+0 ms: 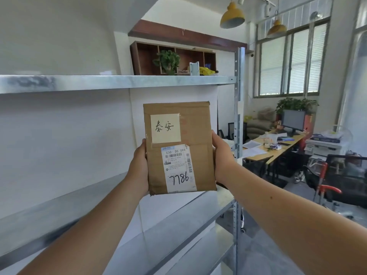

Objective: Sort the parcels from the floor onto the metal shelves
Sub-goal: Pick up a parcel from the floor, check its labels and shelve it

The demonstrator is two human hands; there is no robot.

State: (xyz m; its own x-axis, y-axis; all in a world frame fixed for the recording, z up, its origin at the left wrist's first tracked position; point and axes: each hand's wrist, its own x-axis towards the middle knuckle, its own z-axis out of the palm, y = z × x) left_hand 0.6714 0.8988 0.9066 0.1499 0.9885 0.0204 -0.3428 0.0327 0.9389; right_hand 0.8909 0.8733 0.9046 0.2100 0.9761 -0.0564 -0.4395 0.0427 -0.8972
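- Parcel [179,147] sits dead centre of our view, held upright in the air in front of the metal shelves [119,82], between the upper board at 12 o'clock and the lower shelf board [188,221] at 6 o'clock.
- We clamp it from both sides: our left hand [139,167] presses the edge at 9 o'clock, our right hand [221,157] the edge at 3 o'clock. Both grips are closed on the parcel, thumbs on the front, the other fingers hidden behind.
- It is a flat brown cardboard pack with a pale handwritten note [165,128] above and a shipping label [178,167] marked 7786 below.
- We judge it light, since it rides easily at arm's reach, and fairly stiff, though its top corner at 1 o'clock looks crumpled, so the card may dent if squeezed.
- The taped, glossy label could be slick; the bare cardboard side edges near the lower half give the surest hold.
- Both boards look bare, so we expect no trouble setting it down flat or standing.
- A cluttered bench [274,147] lies well apart at 3 o'clock.
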